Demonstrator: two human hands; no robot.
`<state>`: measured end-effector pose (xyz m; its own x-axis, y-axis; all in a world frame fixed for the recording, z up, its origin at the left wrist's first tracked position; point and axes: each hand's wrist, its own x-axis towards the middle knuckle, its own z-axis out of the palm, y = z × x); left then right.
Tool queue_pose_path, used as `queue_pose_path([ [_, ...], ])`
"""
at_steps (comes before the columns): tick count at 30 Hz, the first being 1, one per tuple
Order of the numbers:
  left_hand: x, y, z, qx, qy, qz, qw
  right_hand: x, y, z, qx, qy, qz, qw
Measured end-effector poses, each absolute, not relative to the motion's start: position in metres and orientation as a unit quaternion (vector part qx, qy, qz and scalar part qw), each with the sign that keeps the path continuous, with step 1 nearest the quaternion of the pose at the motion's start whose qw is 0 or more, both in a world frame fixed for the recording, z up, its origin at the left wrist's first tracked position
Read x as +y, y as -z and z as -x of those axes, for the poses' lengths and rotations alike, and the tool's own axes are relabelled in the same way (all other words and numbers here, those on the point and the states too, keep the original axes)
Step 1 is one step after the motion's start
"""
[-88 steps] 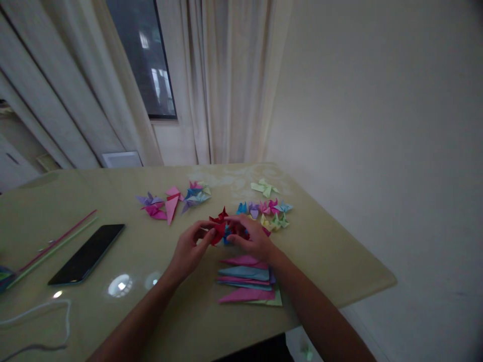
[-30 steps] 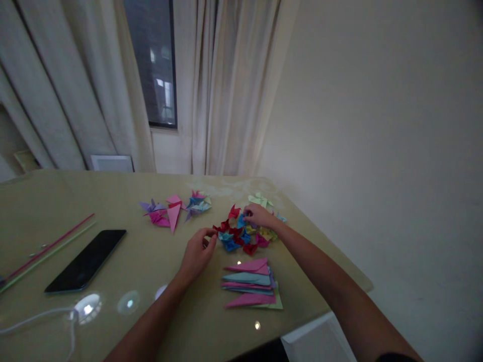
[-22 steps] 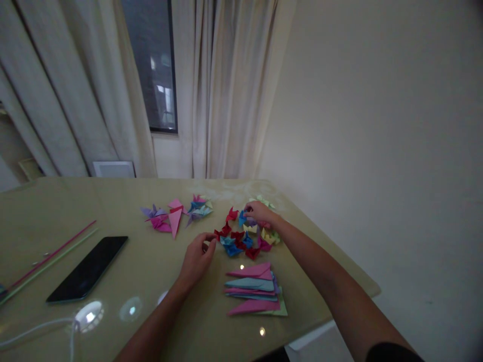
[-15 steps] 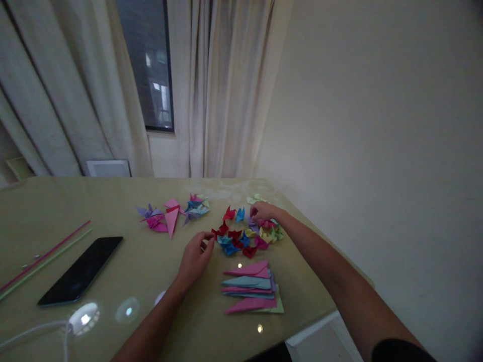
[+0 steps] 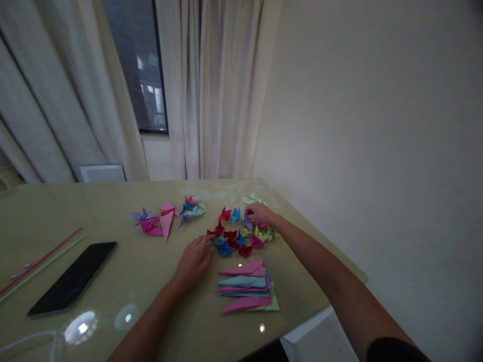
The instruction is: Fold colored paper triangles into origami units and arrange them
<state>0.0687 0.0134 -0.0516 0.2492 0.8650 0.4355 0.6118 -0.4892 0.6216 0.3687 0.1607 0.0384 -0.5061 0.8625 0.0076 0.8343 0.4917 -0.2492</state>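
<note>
My left hand lies low over the table with its fingers stretched out. Its fingertips reach the near-left edge of a cluster of small folded papers, by a red paper and a blue one. At the far right of the cluster, my right hand has its fingers pinched on a purple folded paper. A red folded paper and a blue one stand just left of that hand. Close by are a magenta piece and pale green papers.
In front of the cluster lies a row of long pointed folded papers. Folded paper cranes and other pieces are farther left. A black tablet, two thin sticks and a white cable occupy the left side.
My left hand's fingers have stretched out flatter against the cluster's edge. My right hand stays around the purple paper. The whole view has shifted slightly.
</note>
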Motion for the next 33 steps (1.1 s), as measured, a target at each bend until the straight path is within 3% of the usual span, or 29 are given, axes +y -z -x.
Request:
queue_pose_path([
  [6, 0.020, 0.037, -0.050, 0.553, -0.413, -0.719, 0.083, 0.163, -0.048, -0.387, -0.854, -0.085, 0.499, 0.122],
  [11, 0.021, 0.024, -0.017, 0.724, -0.319, -0.610, -0.052, 0.163, -0.048, -0.417, -0.855, -0.113, 0.501, 0.073],
  [17, 0.021, 0.037, 0.003, 0.770, -0.197, -0.606, -0.029, 0.165, -0.037, -0.411, -0.851, -0.085, 0.513, 0.076],
  [23, 0.021, 0.031, 0.000, 0.757, -0.178, -0.627, -0.051, 0.169, -0.047, -0.431, -0.843, -0.064, 0.526, 0.088],
  [29, 0.021, 0.026, -0.002, 0.750, -0.167, -0.637, -0.057, 0.159, -0.041, -0.455, -0.823, -0.079, 0.562, 0.011],
  [33, 0.020, 0.027, -0.003, 0.750, -0.166, -0.637, -0.060, 0.155, -0.033, -0.444, -0.814, -0.065, 0.577, 0.030],
])
